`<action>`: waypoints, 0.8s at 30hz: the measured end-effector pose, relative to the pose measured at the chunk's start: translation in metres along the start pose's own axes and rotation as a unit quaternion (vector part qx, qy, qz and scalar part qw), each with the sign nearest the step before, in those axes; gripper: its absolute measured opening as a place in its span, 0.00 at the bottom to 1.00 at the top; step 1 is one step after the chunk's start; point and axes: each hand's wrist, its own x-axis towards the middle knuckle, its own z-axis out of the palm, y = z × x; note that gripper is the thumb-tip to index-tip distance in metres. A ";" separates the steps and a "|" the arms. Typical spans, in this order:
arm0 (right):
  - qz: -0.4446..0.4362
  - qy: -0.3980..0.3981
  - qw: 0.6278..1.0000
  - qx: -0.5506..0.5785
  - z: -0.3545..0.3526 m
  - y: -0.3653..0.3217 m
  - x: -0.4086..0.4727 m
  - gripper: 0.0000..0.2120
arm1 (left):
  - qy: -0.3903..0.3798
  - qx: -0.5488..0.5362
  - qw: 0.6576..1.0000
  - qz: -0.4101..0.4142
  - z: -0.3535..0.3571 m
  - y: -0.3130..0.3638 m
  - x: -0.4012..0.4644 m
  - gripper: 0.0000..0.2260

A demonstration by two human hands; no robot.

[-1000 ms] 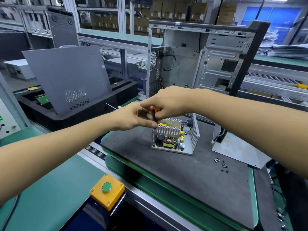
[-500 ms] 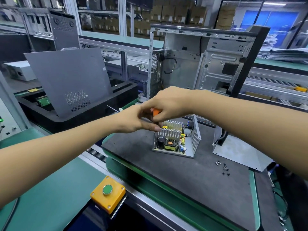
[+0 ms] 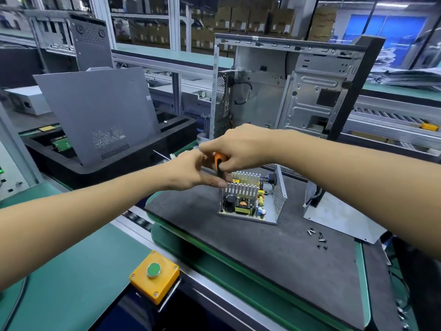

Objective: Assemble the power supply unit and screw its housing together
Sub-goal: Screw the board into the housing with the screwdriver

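Screwdriver (image 3: 219, 164) gripped in your right hand (image 3: 235, 146), your left hand's (image 3: 191, 172) straight fingers steady its shaft. The open power supply unit (image 3: 250, 198) sits below on the desk (image 3: 274, 254), loose screws (image 3: 317, 237) within reach.

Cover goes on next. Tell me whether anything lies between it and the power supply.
Nothing visible: bare mat separates the cover from the power supply. The screws lie nearer the camera, off that line.

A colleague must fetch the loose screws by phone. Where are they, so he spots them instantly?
Find the dark grey mat on the green bench. Right of the open power supply unit, before the flat silver metal cover, lie the small loose screws: the only tiny scattered pieces on it.
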 end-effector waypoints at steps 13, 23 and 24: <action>0.029 0.065 0.997 -0.033 0.012 -0.002 0.000 0.11 | 0.053 0.007 0.999 -0.010 0.008 0.007 -0.002 0.14; 0.067 -0.007 0.986 0.154 0.010 0.001 0.002 0.13 | 0.117 -0.016 0.993 -0.002 0.018 0.005 -0.004 0.20; 0.083 0.001 0.989 0.121 0.012 0.001 0.003 0.15 | 0.122 -0.019 0.992 0.007 0.021 0.004 -0.004 0.18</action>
